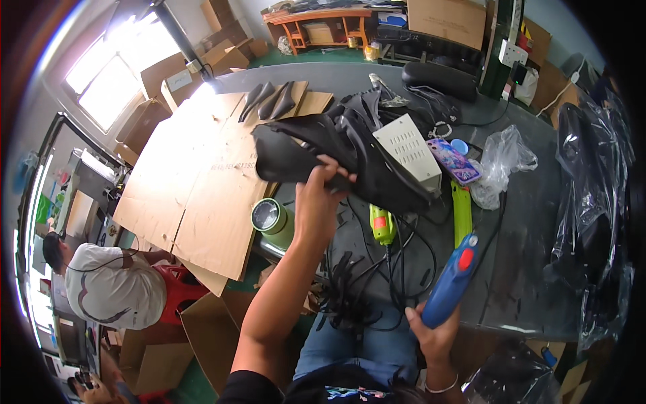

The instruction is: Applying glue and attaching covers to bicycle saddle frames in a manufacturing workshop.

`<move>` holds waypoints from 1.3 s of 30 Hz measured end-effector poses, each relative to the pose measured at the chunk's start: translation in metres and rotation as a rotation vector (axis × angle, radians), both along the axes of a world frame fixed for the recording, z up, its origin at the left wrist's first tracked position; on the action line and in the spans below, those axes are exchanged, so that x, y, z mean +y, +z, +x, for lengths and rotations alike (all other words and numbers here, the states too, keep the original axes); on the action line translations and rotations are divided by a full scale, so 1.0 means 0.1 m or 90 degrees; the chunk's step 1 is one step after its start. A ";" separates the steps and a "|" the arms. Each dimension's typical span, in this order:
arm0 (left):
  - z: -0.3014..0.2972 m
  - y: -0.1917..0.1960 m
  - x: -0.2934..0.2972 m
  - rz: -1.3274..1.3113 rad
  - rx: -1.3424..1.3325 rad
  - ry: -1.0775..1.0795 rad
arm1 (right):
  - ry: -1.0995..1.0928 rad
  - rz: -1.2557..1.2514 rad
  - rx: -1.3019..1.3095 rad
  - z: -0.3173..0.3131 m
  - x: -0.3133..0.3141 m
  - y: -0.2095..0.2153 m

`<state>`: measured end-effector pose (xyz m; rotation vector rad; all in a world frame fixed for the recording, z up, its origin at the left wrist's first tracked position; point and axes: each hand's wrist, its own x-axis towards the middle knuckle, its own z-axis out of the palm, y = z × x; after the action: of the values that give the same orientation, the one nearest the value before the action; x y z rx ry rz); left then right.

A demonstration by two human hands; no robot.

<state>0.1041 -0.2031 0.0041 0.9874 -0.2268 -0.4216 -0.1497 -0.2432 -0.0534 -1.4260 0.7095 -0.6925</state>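
Note:
My left hand [317,202] has its fingers wrapped round the edge of a floppy black curved piece [286,158], leather-like in look, held up over the table. More black pieces [377,168] lie bunched beside it. At the lower right, my right hand [436,337] grips a blue handheld tool [449,286] with a red button and a silver end; its thumb lies along the lower body. The tool's tip points up toward a lime-green tool [461,212]. Another lime-green tool [382,225] with a cable lies between my hands. A beige vented box [407,151] stands behind.
Cardboard sheets [195,182] cover the left side, with several dark slim pieces [269,101] on them. A green cup [272,219] stands near my left forearm. Rightward are a patterned phone [455,161], a clear plastic bag [501,165] and plastic-wrapped black items [585,202]. A person [114,283] sits at left.

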 end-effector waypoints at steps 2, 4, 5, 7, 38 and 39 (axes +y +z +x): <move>-0.16 -0.09 0.22 -0.072 -0.025 -0.050 | -0.027 0.053 -0.080 0.06 -0.03 0.04; -0.34 -0.13 0.42 -0.056 -0.018 -0.060 | -0.030 0.010 -0.053 0.12 -0.10 0.07; -0.41 -0.15 0.50 -0.048 -0.018 -0.066 | -0.027 -0.040 -0.031 0.15 -0.13 0.09; -0.54 -0.17 0.56 -0.057 0.026 -0.074 | -0.032 -0.046 -0.018 0.20 -0.12 0.13; -0.70 0.00 1.46 0.250 0.006 -0.231 | 0.125 0.052 -0.035 0.06 -0.32 0.40; -0.68 0.00 1.45 0.250 0.005 -0.229 | 0.126 0.052 -0.036 0.05 -0.32 0.37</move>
<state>0.0359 -0.0583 0.0042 1.3348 -0.3237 -0.8210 -0.1448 -0.2756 -0.0159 -1.3751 0.5380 -0.5414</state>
